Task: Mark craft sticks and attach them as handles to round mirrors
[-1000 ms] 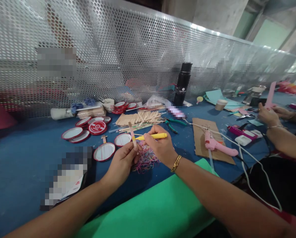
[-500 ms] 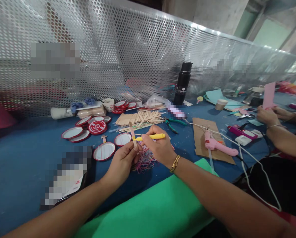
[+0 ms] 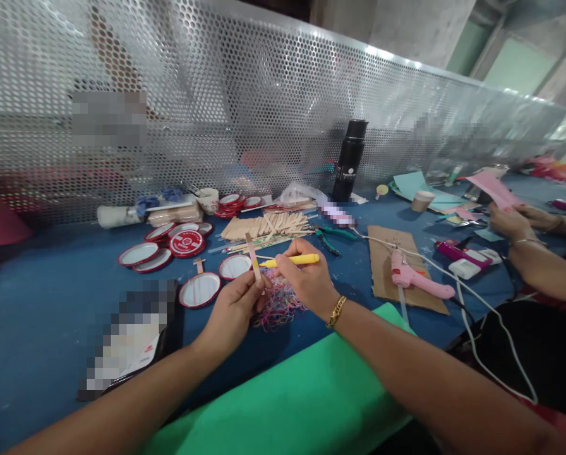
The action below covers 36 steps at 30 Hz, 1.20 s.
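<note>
both hands meet over the blue table (image 3: 50, 303), above a tangle of coloured threads (image 3: 279, 304). left hand (image 3: 233, 309) pinches a wooden stick (image 3: 253, 257) by its lower end, long axis near upright, tilted slightly left. right hand (image 3: 306, 281) grips a yellow marker (image 3: 295, 260) lying crosswise, its tip touching the stick from the right.

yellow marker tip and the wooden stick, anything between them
Nothing visible. The left hand holds the wooden stick upright, and the yellow marker in the right hand points its tip right at the stick with no object between.
</note>
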Available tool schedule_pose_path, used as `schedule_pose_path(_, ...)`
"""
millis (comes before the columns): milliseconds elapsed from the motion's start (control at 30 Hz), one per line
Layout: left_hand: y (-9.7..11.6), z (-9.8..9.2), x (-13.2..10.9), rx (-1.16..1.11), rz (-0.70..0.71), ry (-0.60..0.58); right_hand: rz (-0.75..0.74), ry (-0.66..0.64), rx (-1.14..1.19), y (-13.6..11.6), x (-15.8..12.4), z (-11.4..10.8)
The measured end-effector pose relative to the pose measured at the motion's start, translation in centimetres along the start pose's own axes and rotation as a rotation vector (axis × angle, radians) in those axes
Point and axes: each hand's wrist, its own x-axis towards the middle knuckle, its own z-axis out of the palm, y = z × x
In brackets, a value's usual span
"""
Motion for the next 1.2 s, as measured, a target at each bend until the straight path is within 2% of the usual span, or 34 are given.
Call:
schedule_pose_path(233, 0.18, 0.03, -0.13, -0.005, -0.017, 0.01, 0.014, -0.043, 0.008, -0.14, -0.08, 0.11)
schedule_pose_path(400, 0.3, 0.08, -0.17, -0.009, -0.019, 0.017, 0.014, -0.011, 0.0, -0.04, 0.01, -0.05)
schedule_pose_path(967, 0.29, 0.1, -0.14, -0.013, -0.018, 0.004, 0.005, -0.024, 0.003, -0.08, 0.01, -0.05)
schedule_pose_path(1067, 0.37, 0.09, -0.25, -0.023, -0.03, 0.002, 0.031, 0.001, 0.075, 0.21, 0.18, -0.16)
schedule_pose_path(1200, 0.3, 0.01, -0.25, -0.091, -0.067, 0.002, 0.075, -0.04, 0.278, -0.07, 0.38, -0.24)
